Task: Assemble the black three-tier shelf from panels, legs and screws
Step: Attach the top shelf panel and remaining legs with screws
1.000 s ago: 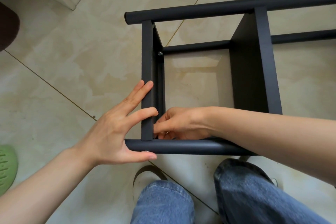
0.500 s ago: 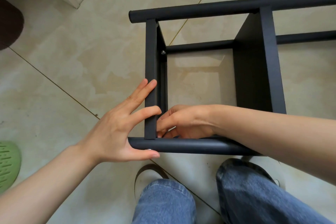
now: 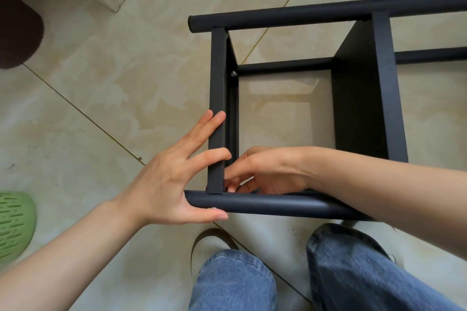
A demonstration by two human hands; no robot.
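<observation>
1. The black shelf [image 3: 358, 98] lies on its side on the tiled floor [image 3: 106, 98], in the centre and the upper right of the frame.
2. Its near leg [image 3: 278, 203], a round black tube, runs across the lower middle of the frame. The far leg [image 3: 303, 14] runs across the top, and a third leg [image 3: 283, 66] shows lower, inside the frame of the shelf.
3. The end panel [image 3: 217, 88] stands between the near and the far leg, at the left end of the shelf. A second panel [image 3: 364, 98] stands to the right of it.
4. The left hand [image 3: 174, 177] is spread wide. Its straight fingers press on the outer face of the end panel, and its thumb lies along the near leg from below.
5. The right hand [image 3: 262, 171] reaches inside the shelf, at the corner where the end panel meets the near leg. Its fingers are curled there, but I cannot tell if they hold something, because the corner is hidden.
6. A silver screw [image 3: 233, 73] sits at the far inner corner of the end panel.
7. Two knees in blue jeans [image 3: 353, 272] fill the bottom of the frame. A green slipper [image 3: 14, 225] lies at the left edge.
</observation>
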